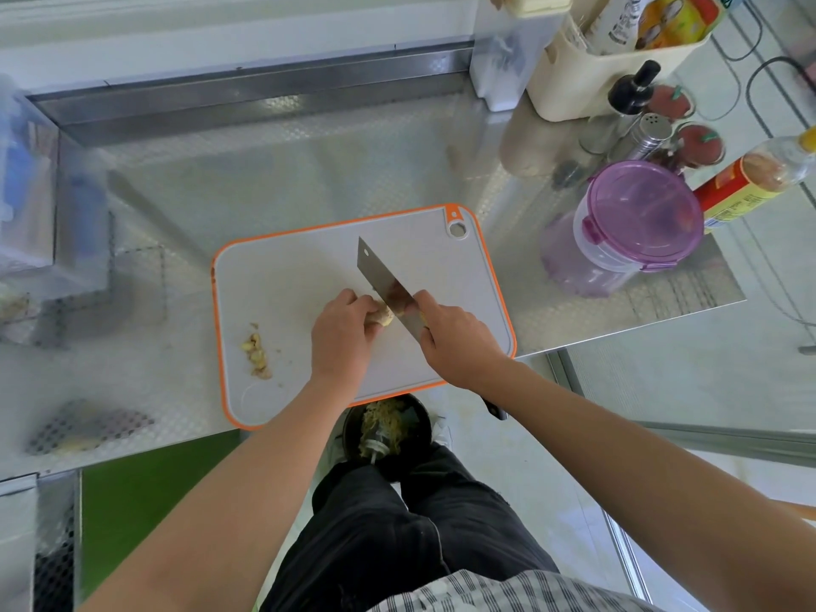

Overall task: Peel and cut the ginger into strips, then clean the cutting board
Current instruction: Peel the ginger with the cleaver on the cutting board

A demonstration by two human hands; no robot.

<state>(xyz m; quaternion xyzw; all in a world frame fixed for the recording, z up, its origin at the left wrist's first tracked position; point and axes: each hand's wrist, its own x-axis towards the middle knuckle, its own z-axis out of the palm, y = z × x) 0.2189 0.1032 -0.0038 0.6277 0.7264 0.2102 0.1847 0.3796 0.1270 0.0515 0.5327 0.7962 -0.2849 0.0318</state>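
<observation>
Ginger [385, 317] at mid cutting board [273, 276], clasped in the curled grip of the left hand [342, 335]; right hand [459, 340] wrapped round a knife [384, 282], blade against the ginger. Risk: the blade lies just beside the holding hand, so a slip off the knobbly root could nick it. Label on the bottle [746, 183] too blurred to read

Desk [309, 170] is shiny sheet metal with a fine embossed pattern, and the cutting board [282, 280] looks like matt grey plastic with a smooth orange rim. The knife [382, 280] blade's polished steel, the ginger [385, 318] has rough, dull tan skin, and the purple-lidded tub [640, 214] is glossy see-through plastic.
</observation>
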